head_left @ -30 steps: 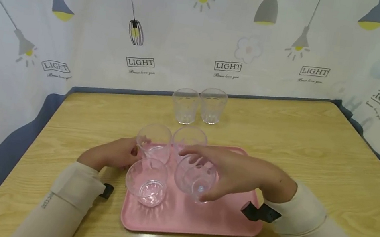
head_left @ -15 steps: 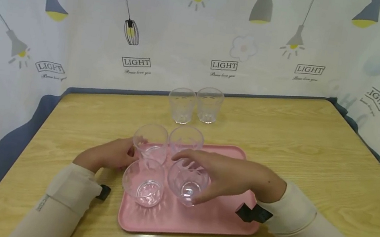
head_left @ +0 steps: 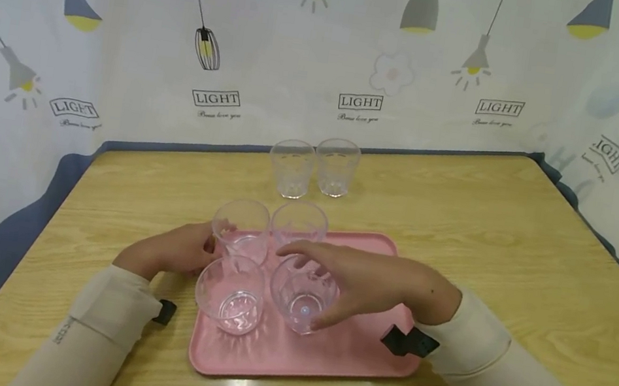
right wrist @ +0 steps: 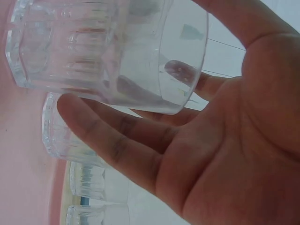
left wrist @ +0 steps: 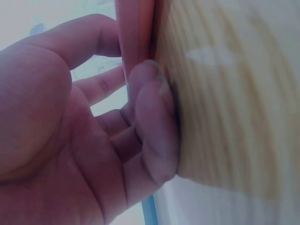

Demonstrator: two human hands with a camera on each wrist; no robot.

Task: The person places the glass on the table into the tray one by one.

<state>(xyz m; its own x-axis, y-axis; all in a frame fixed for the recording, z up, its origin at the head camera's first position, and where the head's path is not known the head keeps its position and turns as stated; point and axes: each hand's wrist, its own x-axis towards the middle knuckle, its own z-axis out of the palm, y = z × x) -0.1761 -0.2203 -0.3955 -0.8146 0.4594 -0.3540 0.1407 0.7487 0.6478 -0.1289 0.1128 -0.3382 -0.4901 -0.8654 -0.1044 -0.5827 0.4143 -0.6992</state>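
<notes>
My left hand [head_left: 183,249] grips the left edge of a pink tray [head_left: 322,358]; in the left wrist view the thumb meets the tray's side [left wrist: 135,30] and the other fingers curl at its underside. My right hand [head_left: 370,286] has its fingers and thumb around a clear plastic cup [head_left: 293,306], upright at the middle of the tray. In the right wrist view this cup [right wrist: 89,51] has its faceted base against the tray. Three more such cups share the tray: front left [head_left: 230,310], back left [head_left: 237,242] and back right [head_left: 299,218], the last partly hidden by my right hand.
Two more clear cups [head_left: 290,177] stand side by side on the wooden table [head_left: 461,214] behind the tray. A white curtain [head_left: 295,39] printed with lamps hangs along the back and both sides.
The cup in my right hand has moved slightly left and come upright on the tray, close beside the front left cup. My left hand keeps its place at the tray's edge.
</notes>
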